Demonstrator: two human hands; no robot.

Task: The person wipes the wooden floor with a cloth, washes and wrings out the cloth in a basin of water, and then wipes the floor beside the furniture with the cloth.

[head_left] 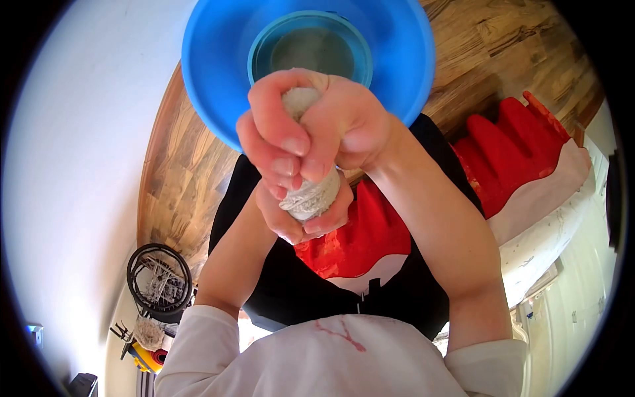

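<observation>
A whitish, twisted cloth (312, 198) is squeezed between my hands in front of my lap. My right hand (350, 119) wraps round its upper part, with a bit of cloth showing between the fingers. Below, my left hand (274, 215) closes round the lower end, its palm partly hidden behind the cloth. Just beyond my hands, a turquoise basin (364, 56) holding cloudy water sits inside a large blue tub (403, 53).
Red and pale fabric (512, 155) lies at the right, with more red fabric (370, 235) between my legs. The floor is wood-patterned (169, 188). A white wall (73, 132) stands at the left. Near the lower left is a black wheel (159, 280).
</observation>
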